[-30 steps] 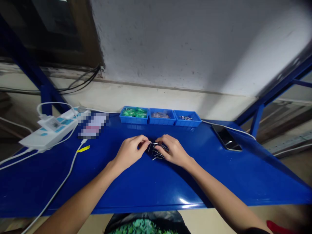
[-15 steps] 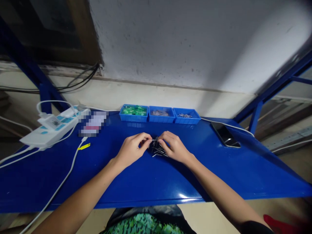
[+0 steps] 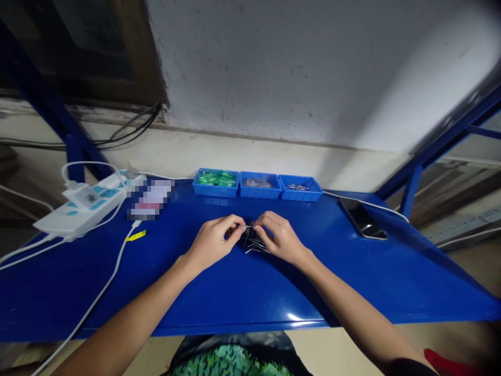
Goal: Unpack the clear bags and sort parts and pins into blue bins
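Note:
A thin metal rod (image 3: 249, 226) spans the gap between my hands, just above the table. My left hand (image 3: 217, 237) pinches its left end between thumb and fingertips. At the other end, my right hand (image 3: 279, 235) closes thumb and finger on the same rod. Under and between the hands lies a loose pile of thin dark and silvery rods (image 3: 256, 246), partly covered by my right fingers. The exact kind of rod is too small to make out.
Along the wall stand three blue bins: one with green packets (image 3: 216, 179), one with clear pieces (image 3: 256, 182), one with thin metal rods (image 3: 298, 187). A phone (image 3: 362, 218) lies right. A power strip (image 3: 74, 211), a cable and a yellow tag (image 3: 136, 235) are left.
My left hand has shifted very slightly, and the fingertips sit a little differently on the rod. The pile and bins look the same.

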`<control>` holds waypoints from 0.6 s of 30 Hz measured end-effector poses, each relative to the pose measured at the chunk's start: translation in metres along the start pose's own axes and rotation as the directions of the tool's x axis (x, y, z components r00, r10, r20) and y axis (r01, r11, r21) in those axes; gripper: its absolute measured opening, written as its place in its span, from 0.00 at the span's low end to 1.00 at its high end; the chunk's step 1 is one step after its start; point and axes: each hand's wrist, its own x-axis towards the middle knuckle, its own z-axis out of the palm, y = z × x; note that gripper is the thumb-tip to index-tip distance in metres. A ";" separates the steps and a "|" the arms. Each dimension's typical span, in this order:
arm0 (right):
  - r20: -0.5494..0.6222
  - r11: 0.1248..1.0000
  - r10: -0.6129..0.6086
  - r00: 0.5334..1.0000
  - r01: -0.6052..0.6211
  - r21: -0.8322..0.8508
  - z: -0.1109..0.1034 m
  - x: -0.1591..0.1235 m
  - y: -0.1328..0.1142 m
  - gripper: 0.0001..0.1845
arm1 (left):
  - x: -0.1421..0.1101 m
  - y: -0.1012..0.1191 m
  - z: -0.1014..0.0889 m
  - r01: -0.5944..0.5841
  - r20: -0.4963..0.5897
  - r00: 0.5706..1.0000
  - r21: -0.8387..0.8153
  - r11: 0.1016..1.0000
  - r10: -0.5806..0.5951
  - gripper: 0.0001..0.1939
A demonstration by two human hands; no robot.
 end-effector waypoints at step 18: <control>-0.068 1.000 -0.007 0.998 0.007 0.002 0.002 -0.002 -0.003 0.06 | -0.001 0.002 0.003 -0.023 -0.064 0.998 -0.002 1.000 0.023 0.07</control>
